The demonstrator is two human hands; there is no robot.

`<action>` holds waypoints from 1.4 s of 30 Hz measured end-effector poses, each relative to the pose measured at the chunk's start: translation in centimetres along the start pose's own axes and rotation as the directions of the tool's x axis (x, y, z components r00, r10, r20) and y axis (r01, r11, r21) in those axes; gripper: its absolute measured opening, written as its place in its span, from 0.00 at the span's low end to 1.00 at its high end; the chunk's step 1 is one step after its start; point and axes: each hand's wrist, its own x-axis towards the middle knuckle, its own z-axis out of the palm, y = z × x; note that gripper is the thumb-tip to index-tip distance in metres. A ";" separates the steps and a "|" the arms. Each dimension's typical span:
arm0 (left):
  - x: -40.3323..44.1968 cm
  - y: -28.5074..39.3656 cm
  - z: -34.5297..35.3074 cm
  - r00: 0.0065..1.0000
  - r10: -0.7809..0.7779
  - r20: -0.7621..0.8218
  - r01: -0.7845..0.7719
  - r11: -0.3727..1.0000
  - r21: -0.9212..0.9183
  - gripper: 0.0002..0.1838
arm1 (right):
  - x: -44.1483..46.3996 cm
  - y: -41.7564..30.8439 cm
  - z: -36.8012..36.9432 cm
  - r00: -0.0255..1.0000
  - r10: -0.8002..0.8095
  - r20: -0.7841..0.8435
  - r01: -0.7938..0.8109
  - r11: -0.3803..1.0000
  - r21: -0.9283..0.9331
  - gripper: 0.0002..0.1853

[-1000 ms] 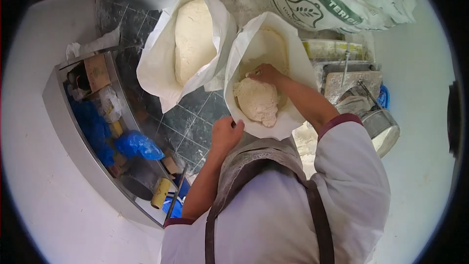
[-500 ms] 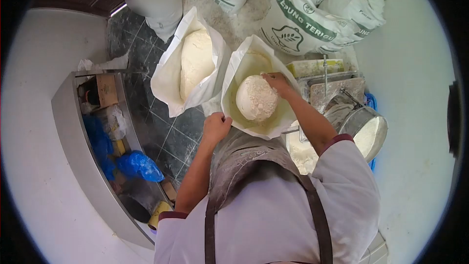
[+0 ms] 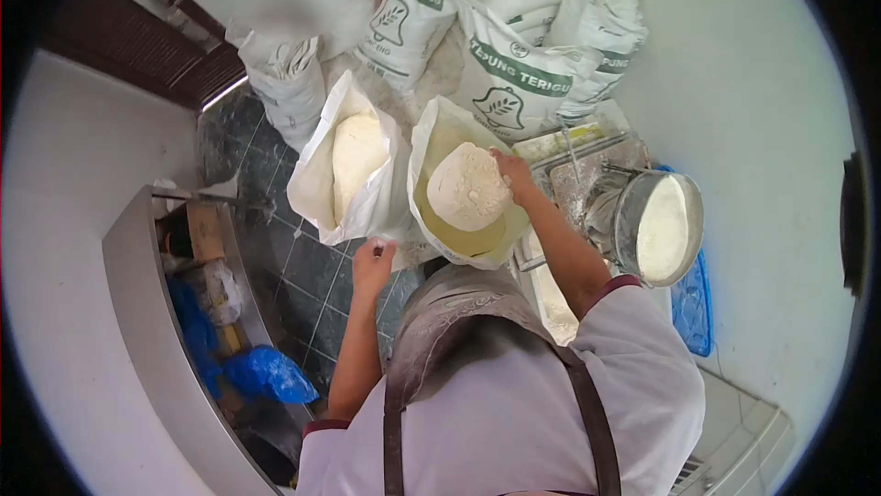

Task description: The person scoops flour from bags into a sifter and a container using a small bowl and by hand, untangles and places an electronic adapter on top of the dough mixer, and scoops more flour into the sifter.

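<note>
One right hand (image 3: 514, 177) curled at rounded off-white flour mound (image 3: 467, 191) (grip unclear) | left hand (image 3: 373, 264) hung half-closed near white sack (image 3: 381, 191), hold unclear

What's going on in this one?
A person's right hand grips the edge of a rounded heap of flour at the mouth of an open sack; what carries the heap is unclear. The left hand, fingers curled, is beside a second open sack with flour inside. A round metal pan is at right.

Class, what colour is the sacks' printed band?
The band is green, best in the head view.
</note>
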 end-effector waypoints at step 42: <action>-7.7 -17.9 4.5 0.826 -0.494 0.270 0.544 0.824 -0.156 0.09 | -20.2 -0.2 -37.8 0.245 -0.898 -0.367 -0.376 0.261 -0.889 0.26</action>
